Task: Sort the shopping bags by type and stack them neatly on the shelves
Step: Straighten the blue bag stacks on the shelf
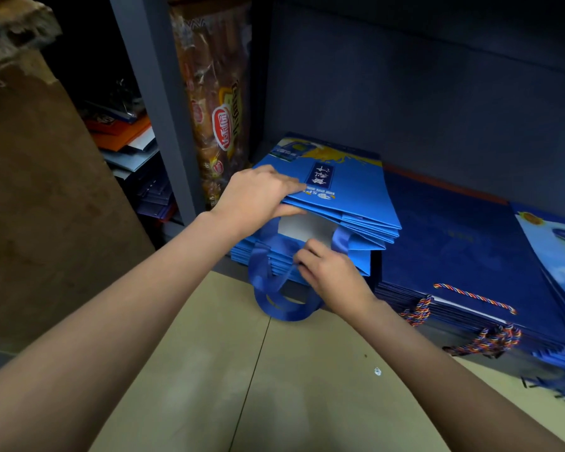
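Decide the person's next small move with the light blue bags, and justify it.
Probably tuck the ribbon handles into the stack: the left hand lifts the upper light blue bags, the right hand pinches a handle, and the loops hang over the shelf edge.

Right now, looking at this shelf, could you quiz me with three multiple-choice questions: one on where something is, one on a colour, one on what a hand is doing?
1. Where does the dark blue stack of bags lie?
A. Left of the light blue stack
B. Right of the light blue stack
C. On the floor

2. What colour are the ribbon handles hanging from the light blue stack?
A. Red
B. White
C. Blue

3. What is the left hand doing?
A. Lifting the upper bags
B. Hanging idle
C. Holding a pen

Answers:
1 B, it sits on the same shelf, to the right.
2 C, the loops are blue.
3 A, its grip raises the top bags while the right hand pinches a handle.
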### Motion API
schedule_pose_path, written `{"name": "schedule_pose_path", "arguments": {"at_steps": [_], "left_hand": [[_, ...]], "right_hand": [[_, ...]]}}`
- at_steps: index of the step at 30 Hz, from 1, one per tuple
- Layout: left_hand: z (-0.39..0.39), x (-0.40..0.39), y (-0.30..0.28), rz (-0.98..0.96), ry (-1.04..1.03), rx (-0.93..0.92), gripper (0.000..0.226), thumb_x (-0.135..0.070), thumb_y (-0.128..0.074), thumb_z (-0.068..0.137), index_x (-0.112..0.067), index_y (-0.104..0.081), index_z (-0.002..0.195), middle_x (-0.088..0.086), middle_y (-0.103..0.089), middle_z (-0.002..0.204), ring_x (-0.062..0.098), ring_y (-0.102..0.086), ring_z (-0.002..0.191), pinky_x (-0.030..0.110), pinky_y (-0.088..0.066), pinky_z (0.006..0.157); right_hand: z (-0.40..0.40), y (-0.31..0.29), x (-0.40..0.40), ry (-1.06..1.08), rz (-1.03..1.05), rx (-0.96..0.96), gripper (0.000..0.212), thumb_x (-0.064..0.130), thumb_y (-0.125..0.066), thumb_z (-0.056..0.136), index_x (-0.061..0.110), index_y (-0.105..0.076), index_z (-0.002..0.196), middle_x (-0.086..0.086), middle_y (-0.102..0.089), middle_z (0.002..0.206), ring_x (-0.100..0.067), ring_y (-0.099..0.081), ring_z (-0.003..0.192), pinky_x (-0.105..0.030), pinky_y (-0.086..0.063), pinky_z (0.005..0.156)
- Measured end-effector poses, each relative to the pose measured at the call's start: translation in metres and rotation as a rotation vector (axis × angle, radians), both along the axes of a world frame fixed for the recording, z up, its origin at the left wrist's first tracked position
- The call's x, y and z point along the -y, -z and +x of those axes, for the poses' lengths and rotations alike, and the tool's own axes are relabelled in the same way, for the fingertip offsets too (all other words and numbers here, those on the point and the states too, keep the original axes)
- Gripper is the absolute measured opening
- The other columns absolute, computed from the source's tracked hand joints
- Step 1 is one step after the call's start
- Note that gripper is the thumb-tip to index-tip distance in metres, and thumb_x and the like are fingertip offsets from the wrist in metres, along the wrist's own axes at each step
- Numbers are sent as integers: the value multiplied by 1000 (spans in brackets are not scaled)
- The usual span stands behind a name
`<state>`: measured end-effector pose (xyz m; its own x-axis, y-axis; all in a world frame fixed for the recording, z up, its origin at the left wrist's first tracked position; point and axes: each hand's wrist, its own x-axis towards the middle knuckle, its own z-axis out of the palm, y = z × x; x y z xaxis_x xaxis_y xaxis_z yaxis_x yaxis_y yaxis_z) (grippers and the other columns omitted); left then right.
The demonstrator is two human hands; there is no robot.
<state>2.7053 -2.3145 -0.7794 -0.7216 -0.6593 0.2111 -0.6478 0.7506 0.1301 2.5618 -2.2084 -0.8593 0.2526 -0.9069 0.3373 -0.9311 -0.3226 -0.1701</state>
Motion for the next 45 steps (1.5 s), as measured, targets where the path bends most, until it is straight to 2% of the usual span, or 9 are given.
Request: {"name": "schedule_pose_path", "arguments": {"at_steps": [5,7,9,13,18,25,35,41,45], "left_hand": [[2,3,4,25,-4,47,51,-48,-49,89,-30,-45,138,-12,-48,140,18,-44,124,37,-42,97],[2,1,3,36,-14,36,51,-48,-49,89,-31,-45,137,-12,-48,139,17,-44,124,36,-42,97],[2,3,0,41,-18,28,51,-48,-48,88,-32,-46,136,-13,-49,138,17,-44,124,36,-43,96],[2,5,-2,17,-8,17,52,-52,-50,86,-30,-51,133,-12,-53,135,19,-48,120,38,-46,92],[7,-1,17,-92,58,-49,58,-57,-46,81,-18,-64,120,0,-65,119,26,-62,102,37,-50,83],[50,-63,77,-458,141,-350,25,-12,-53,83,-17,-51,108,3,-51,114,23,-48,98,38,-36,89],[39,-27,79,-383,222,-102,63,4,-59,71,-13,-41,129,7,-51,121,25,-44,105,38,-50,90],[36,-42,90,-266,108,-227,78,5,-73,67,-19,-38,133,5,-40,120,30,-40,101,42,-46,91],[44,-41,100,-205,127,-249,62,1,-54,79,-17,-37,136,7,-54,114,26,-42,98,36,-36,94]], "right_hand": [[19,-51,-19,402,30,1506,20,-6,-51,89,12,-51,80,-6,-63,67,-12,-67,56,-22,-54,60],[19,-61,-21,381,-93,1751,20,-10,-49,89,7,-55,82,-11,-64,78,-14,-70,70,-20,-53,67],[19,-58,-24,261,-160,1300,15,0,-50,91,6,-65,92,-8,-67,95,-11,-66,91,-22,-50,80],[12,-11,-15,36,33,-274,41,14,-43,92,-10,-53,124,-27,-47,135,-36,-45,127,-39,-43,103],[30,-9,32,409,465,-70,62,29,-34,100,-5,-10,146,-20,-14,152,-34,-14,140,-41,-12,117],[16,-21,41,376,688,100,47,43,-39,98,16,-42,136,-10,-43,142,-31,-42,128,-40,-36,105],[-11,-67,-23,13,199,-257,70,18,-71,80,6,-39,141,-12,-55,123,-29,-57,105,-35,-55,79],[-32,-75,-62,-33,-206,-82,34,-1,-58,79,5,-63,112,-8,-61,115,-28,-56,95,-35,-49,82],[-51,-58,-71,212,-120,9,54,-3,-71,73,13,-46,119,-7,-51,94,-28,-56,75,-31,-48,59]]}}
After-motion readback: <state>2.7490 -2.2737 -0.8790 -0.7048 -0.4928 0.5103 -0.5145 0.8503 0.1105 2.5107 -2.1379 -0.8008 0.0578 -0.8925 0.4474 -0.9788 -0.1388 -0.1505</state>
